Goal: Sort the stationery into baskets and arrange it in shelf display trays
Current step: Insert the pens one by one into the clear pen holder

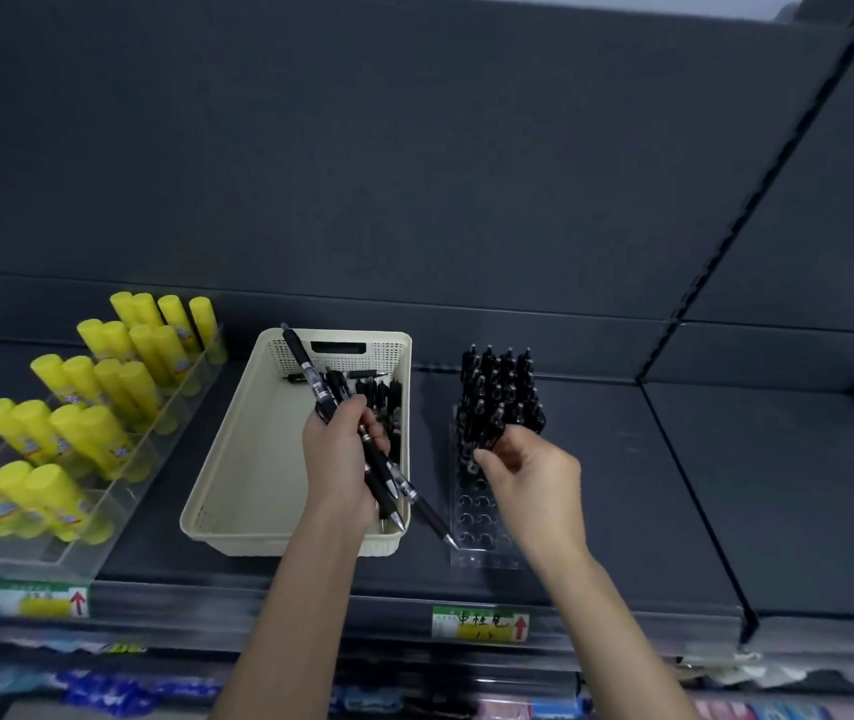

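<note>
A dark shelf is seen carrying everything. At its left, yellow glue sticks are stood in rows in a clear tiered tray. Beside that, a cream basket is set, with a few loose black pens left along its right wall. Just right of the basket, a clear holed pen tray is placed; its far rows are filled with upright pens, while its near holes are unfilled.

A bundle of black pens is gripped in the left hand over the basket, the fingers curled round it. A single pen appears to be pinched by the right hand at the edge of the filled rows.

The arranging step is judged to be in hand. Next, the pinched pen would need to be held upright, lined up over a free hole and pushed down, then another taken from the bundle.
</note>
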`<state>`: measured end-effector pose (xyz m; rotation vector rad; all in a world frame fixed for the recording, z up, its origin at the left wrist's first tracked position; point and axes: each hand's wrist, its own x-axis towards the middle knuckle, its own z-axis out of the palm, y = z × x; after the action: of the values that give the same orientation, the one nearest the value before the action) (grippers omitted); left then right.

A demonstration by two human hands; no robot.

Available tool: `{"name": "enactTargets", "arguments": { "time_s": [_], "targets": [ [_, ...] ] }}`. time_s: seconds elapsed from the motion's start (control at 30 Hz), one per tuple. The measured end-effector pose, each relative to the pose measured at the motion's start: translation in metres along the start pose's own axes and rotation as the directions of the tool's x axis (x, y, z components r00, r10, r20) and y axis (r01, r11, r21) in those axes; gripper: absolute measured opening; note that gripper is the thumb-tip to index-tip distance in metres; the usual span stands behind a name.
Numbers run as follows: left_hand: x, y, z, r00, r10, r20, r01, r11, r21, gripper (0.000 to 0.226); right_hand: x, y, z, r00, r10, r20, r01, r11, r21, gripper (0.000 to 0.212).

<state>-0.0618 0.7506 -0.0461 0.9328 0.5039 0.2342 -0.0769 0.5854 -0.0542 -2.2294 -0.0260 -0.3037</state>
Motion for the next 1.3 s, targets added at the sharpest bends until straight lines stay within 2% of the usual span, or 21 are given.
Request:
{"name": "enactTargets", "arguments": {
  "time_s": [0.13,0.27,0.33,0.4,0.5,0.6,0.7,0.77,0.93,1.07,1.2,1.3],
  "targets": [
    [-0.001,0.001,-0.002,0.999,-0.036,0.035,0.036,0.999,-0.016,0.016,-0.003,0.002,0.01,1.0,-0.008,0.022,0.01,0.995,-0.101,0.033],
    [0.0,0.004,-0.004,0.996,-0.062,0.061,0.065,0.997,-0.045,0.013,-0.003,-0.002,0.013,0.999,-0.028,0.018,0.031,0.987,-0.159,0.041],
    [0.001,0.004,-0.004,0.994,-0.079,0.073,0.084,0.995,-0.061,0.014,-0.003,-0.003,0.012,1.0,0.0,0.029,0.006,0.983,-0.184,0.038],
    [0.0,0.005,-0.003,0.992,-0.092,0.09,0.1,0.992,-0.08,0.015,-0.006,-0.002,0.009,0.997,0.06,0.052,-0.05,0.982,-0.182,0.026],
    [-0.001,0.005,0.0,0.988,-0.114,0.109,0.127,0.985,-0.118,0.014,-0.01,-0.006,0.001,0.982,0.175,0.065,-0.172,0.984,-0.055,0.018],
    [-0.005,0.002,0.008,0.985,-0.121,0.123,0.14,0.977,-0.159,0.013,-0.01,-0.017,-0.009,0.937,0.241,0.253,-0.297,0.931,0.213,0.015],
    [-0.012,-0.003,0.018,0.987,-0.095,0.128,0.115,0.981,-0.158,0.015,-0.014,-0.027,-0.011,0.878,0.144,0.456,-0.265,0.941,0.212,0.001],
    [-0.016,-0.006,0.02,0.987,-0.084,0.139,0.101,0.987,-0.123,0.014,-0.017,-0.027,-0.009,0.858,0.105,0.503,-0.21,0.965,0.157,0.009],
    [-0.017,-0.006,0.018,0.99,-0.089,0.112,0.102,0.989,-0.11,0.019,-0.019,-0.021,-0.016,0.88,0.101,0.464,-0.137,0.99,0.043,0.01],
    [-0.013,0.0,0.01,0.985,-0.151,0.077,0.158,0.983,-0.094,0.014,-0.014,-0.012,-0.036,0.907,0.166,0.386,-0.227,0.967,0.117,0.015],
    [-0.012,-0.002,0.003,0.972,-0.214,0.101,0.215,0.977,-0.004,0.014,-0.01,-0.006,-0.041,0.959,0.226,0.173,-0.258,0.946,0.194,0.015],
    [-0.014,-0.005,-0.001,0.968,-0.21,0.134,0.205,0.977,0.056,0.011,-0.01,-0.005,-0.031,0.983,0.183,0.012,-0.183,0.978,0.097,0.012]
  ]
}}
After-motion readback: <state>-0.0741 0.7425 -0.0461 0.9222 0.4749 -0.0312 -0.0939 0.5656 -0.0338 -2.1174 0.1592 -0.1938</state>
